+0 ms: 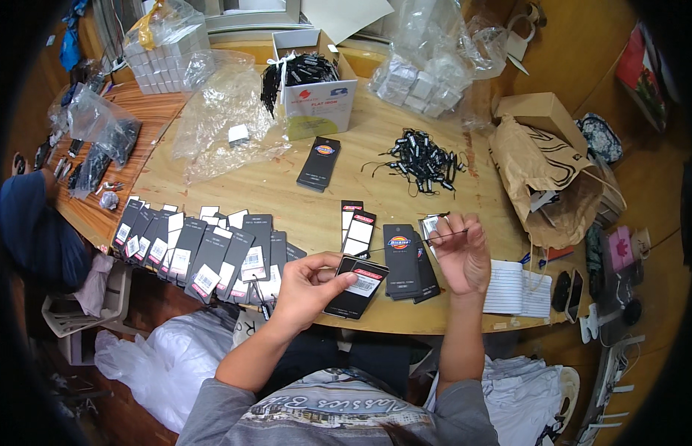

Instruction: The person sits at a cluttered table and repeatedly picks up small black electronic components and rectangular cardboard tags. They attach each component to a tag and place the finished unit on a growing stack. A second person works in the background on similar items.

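Note:
My left hand pinches a small set of black hang tags near the table's front edge, thumb over the top one, which has a white barcode sticker. A thin black string stretches from the tags toward my right hand, whose raised fingertips close on its end. Between my hands lies a stack of black tags with a colourful oval logo. Two tags with white labels rest just beyond. To the left spreads an overlapping fan of stickered tags.
Farther back are a heap of black strings, another tag stack and a carton full of strings. Plastic bags hold small white boxes. A paper bag and notebook stand right. Another person is at left.

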Tool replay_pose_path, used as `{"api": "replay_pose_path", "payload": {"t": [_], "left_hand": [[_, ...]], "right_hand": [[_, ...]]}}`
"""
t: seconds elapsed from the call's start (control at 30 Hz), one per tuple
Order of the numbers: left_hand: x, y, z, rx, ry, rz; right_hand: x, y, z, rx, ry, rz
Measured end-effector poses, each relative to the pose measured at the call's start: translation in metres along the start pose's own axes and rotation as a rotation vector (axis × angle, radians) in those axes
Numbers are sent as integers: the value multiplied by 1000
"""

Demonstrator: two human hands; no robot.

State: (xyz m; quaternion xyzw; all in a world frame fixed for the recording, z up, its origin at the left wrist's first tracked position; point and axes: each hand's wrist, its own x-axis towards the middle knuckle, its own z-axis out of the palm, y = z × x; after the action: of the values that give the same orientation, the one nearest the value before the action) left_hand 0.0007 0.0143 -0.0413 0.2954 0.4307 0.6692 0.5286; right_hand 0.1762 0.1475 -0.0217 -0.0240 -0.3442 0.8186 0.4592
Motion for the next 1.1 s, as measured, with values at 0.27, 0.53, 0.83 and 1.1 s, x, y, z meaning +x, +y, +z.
{"api": "replay_pose_path", "payload": {"t": [0.27, 0.53, 0.83, 1.1], "left_hand": [[4, -7, -5, -65, 45, 135], [7, 3, 11, -339, -56, 146], [1, 3, 14, 226, 244, 486], [-2, 0, 12, 472, 228, 699]], "right_hand": [[-8, 15, 40, 104, 100, -122], [-21, 36, 66, -682, 185, -123], [-17, 56, 62, -1122, 106, -280], [-16, 59, 62, -833, 81, -137]]}}
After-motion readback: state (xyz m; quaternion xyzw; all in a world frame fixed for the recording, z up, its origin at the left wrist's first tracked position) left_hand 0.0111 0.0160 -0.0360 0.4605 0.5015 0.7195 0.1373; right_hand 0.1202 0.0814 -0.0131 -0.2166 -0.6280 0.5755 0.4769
